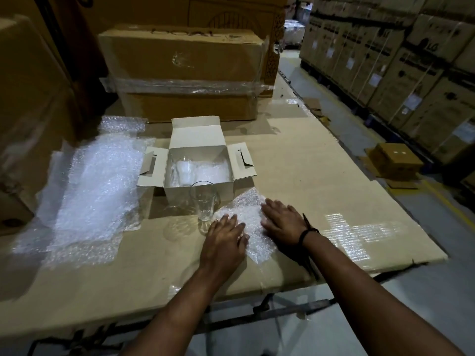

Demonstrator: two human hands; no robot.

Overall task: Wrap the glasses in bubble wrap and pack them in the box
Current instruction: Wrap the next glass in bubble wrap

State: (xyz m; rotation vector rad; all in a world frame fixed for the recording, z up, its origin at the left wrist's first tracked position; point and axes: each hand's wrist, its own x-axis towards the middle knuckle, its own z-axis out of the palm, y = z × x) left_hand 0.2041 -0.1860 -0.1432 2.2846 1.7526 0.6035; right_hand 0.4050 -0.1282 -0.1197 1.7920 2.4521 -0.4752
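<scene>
Wrapping step, sheet laid out: left hand [225, 236] and right hand [281, 218], fingers spread flat, press bubble wrap sheet [253, 214]; next, likely, bare glass [204, 205] beside it laid on.

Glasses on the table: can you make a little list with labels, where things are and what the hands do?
hands: left hand and right hand flat on small bubble wrap sheet
standing glass: upright, unwrapped, left of the sheet, before the white box
box contents: open; another glass and a bubble wrap bundle inside
spare bubble wrap: pile at left
</scene>
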